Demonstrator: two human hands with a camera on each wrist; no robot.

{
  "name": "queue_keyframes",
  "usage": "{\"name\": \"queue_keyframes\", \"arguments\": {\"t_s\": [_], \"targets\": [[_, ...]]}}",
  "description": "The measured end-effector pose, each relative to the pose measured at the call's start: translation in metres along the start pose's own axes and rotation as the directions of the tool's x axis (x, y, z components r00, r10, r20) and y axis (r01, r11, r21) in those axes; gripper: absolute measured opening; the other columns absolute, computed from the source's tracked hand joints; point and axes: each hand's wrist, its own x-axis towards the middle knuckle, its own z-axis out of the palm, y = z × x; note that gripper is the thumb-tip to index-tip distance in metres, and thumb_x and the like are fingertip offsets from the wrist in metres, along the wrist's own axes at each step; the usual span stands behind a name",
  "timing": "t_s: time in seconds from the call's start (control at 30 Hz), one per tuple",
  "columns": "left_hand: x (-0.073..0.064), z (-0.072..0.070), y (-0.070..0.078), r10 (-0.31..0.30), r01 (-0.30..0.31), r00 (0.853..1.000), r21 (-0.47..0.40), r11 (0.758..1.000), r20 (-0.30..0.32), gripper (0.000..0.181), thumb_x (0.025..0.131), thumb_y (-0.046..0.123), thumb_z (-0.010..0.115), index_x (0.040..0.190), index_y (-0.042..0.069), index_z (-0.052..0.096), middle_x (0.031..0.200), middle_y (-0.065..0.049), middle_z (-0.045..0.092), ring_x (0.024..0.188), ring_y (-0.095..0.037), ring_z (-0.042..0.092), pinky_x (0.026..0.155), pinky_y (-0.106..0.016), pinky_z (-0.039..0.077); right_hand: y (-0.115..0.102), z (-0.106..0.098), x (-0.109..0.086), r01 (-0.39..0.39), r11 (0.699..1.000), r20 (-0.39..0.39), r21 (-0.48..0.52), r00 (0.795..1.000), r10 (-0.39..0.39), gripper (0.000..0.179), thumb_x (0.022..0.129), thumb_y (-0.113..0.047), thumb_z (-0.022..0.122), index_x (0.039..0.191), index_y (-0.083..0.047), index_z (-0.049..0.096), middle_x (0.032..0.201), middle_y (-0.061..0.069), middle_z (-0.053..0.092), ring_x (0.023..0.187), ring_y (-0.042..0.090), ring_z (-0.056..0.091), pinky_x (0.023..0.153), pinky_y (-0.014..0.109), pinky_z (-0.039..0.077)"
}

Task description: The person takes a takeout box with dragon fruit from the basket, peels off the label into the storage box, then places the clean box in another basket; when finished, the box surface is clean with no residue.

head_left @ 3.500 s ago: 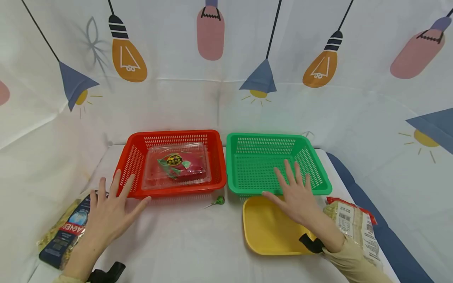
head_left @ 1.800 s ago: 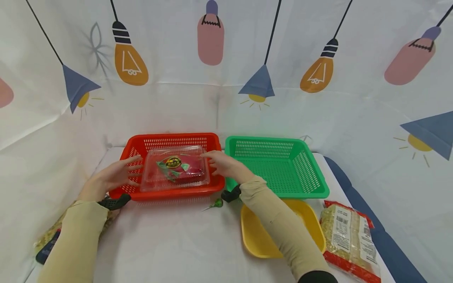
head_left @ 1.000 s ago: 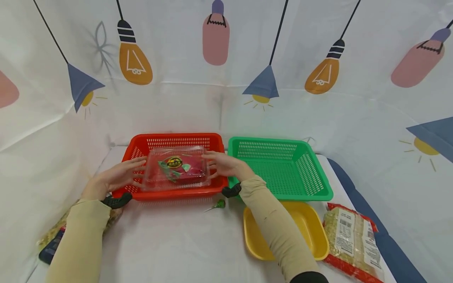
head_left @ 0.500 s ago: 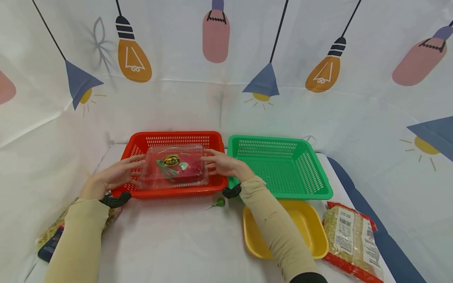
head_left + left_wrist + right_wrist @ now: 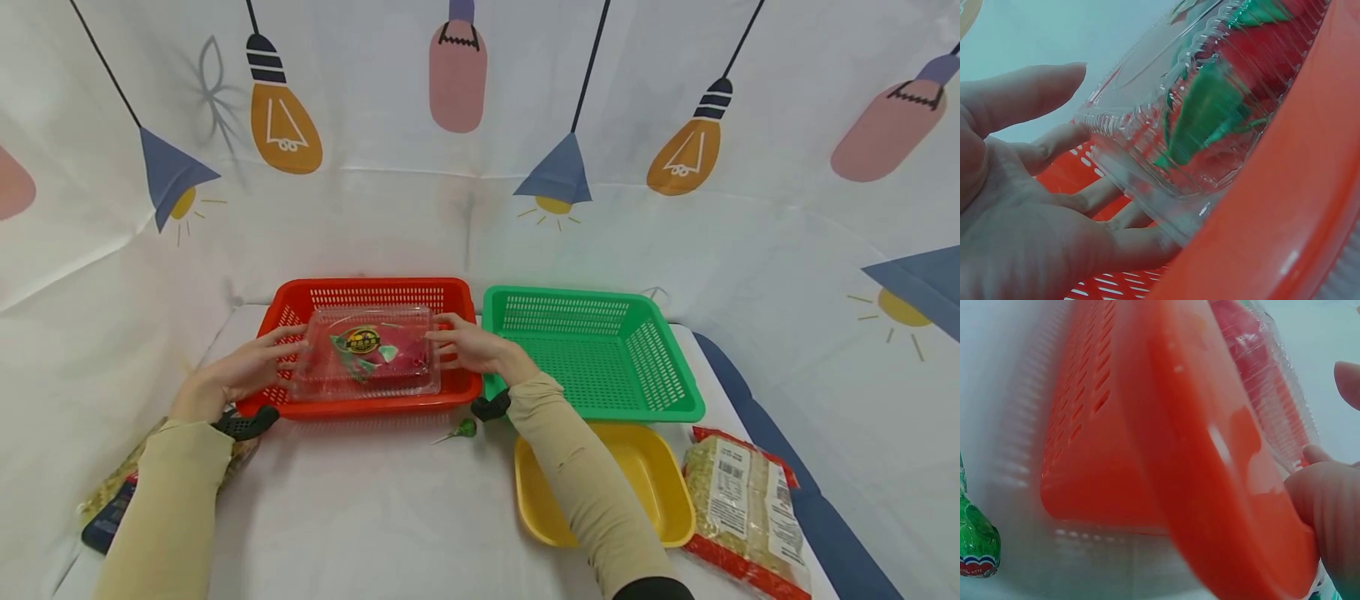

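Note:
A clear plastic clamshell box [image 5: 363, 354] holding a dark red fruit with green leaf-like tips sits in the red basket [image 5: 375, 407]; a black and gold label is on its lid. At its left end is my left hand [image 5: 243, 371]; in the left wrist view the straight fingers [image 5: 1141, 247] reach under the box's lower edge and the thumb stands apart above. My right hand [image 5: 476, 346] is at the box's right end, fingers extended against it, thumb raised in the right wrist view. The basket rim hides part of the right fingers there.
Right of the red basket stands a green basket [image 5: 562, 413]. A yellow tray [image 5: 540, 500] lies before it, partly under my right sleeve. A green-wrapped lollipop [image 5: 467, 428] lies on the white table. Bags of pasta lie left [image 5: 112, 517] and right [image 5: 742, 500].
Both hands have come from above the table to the box's two ends. The box has since shifted slightly left and looks a little larger in the head view.

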Motion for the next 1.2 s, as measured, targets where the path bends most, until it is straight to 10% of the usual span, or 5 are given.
{"name": "queue_keyframes", "arguments": {"t_s": [0.6,1.2], "targets": [[-0.003,0.007,0.003,0.058,-0.054,0.997,0.078,0.996,-0.046,0.071,0.106,0.033,0.047,0.160,0.017,0.005,0.155,-0.020,0.018,0.119,-0.020,0.050,0.092,-0.032,0.052,-0.002,0.004,-0.004,0.007,1.000,-0.092,0.029,0.996,-0.005,0.057,0.101,-0.020,0.059,0.149,-0.020,0.028,0.127,0.011,0.052,0.100,0.023,0.053,0.088,0.037,0.051],[-0.018,0.036,0.024,0.093,-0.055,0.970,0.172,0.984,-0.225,0.071,0.106,0.039,0.045,0.162,0.014,0.009,0.152,-0.019,0.029,0.109,-0.011,0.053,0.087,-0.025,0.051,-0.022,0.027,-0.029,0.061,0.998,-0.237,-0.006,0.970,-0.061,0.050,0.101,-0.018,0.057,0.148,-0.015,0.040,0.109,0.006,0.059,0.083,0.018,0.056,0.081,0.033,0.049]]}}
